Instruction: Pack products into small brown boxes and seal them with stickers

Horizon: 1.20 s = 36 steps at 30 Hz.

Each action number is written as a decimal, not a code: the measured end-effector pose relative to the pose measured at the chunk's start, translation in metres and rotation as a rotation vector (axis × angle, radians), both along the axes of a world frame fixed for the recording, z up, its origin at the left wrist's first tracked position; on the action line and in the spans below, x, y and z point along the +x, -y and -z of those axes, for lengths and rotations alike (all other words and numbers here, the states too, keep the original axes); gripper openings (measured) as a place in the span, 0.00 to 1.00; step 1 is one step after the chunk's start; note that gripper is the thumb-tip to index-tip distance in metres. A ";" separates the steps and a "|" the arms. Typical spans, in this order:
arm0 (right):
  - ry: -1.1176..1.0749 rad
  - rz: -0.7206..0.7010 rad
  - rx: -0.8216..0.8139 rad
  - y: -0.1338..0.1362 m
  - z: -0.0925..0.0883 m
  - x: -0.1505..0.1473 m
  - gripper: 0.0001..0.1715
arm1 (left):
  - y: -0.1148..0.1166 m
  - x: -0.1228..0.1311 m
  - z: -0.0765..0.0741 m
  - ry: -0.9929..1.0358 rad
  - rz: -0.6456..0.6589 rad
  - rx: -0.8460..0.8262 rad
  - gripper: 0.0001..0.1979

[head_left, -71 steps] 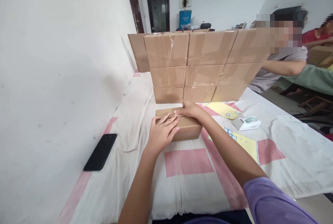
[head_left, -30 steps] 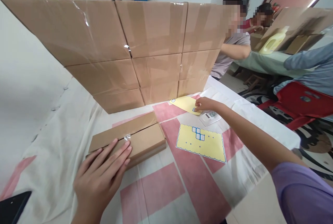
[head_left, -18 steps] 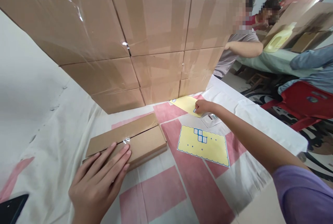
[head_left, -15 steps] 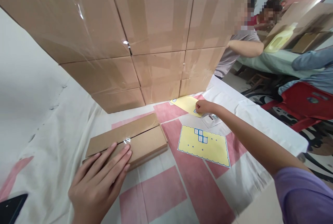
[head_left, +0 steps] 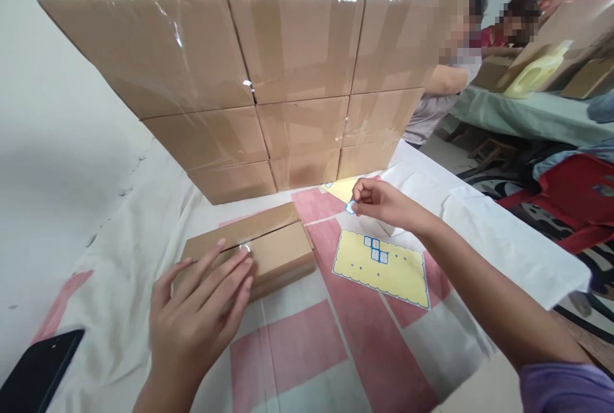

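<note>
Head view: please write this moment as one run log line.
left hand: on box | right hand: pinching small white piece | nearer yellow sheet: on cloth, beside box

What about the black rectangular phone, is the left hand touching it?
No, the left hand rests on the brown cardboard box, apart from the black phone.

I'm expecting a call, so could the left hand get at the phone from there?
Probably yes: only cloth shows between the left hand and the phone, though the hand rests on the box.

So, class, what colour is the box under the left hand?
The box is brown cardboard; the head view shows it best.
</note>
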State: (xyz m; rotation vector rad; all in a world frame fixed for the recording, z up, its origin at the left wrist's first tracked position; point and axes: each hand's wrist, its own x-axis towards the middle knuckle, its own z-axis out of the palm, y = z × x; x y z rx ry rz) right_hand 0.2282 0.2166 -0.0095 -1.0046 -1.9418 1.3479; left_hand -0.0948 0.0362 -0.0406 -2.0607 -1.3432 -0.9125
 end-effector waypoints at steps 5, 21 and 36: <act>-0.138 -0.076 0.151 0.068 -0.037 -0.045 0.10 | 0.004 0.062 -0.033 0.629 0.095 -0.237 0.05; -0.207 -0.136 0.143 0.086 -0.048 -0.041 0.06 | -0.045 0.083 -0.081 1.273 0.590 -1.214 0.09; -0.058 0.033 0.634 0.086 -0.043 -0.051 0.06 | -0.047 0.086 -0.072 1.242 0.487 -1.130 0.14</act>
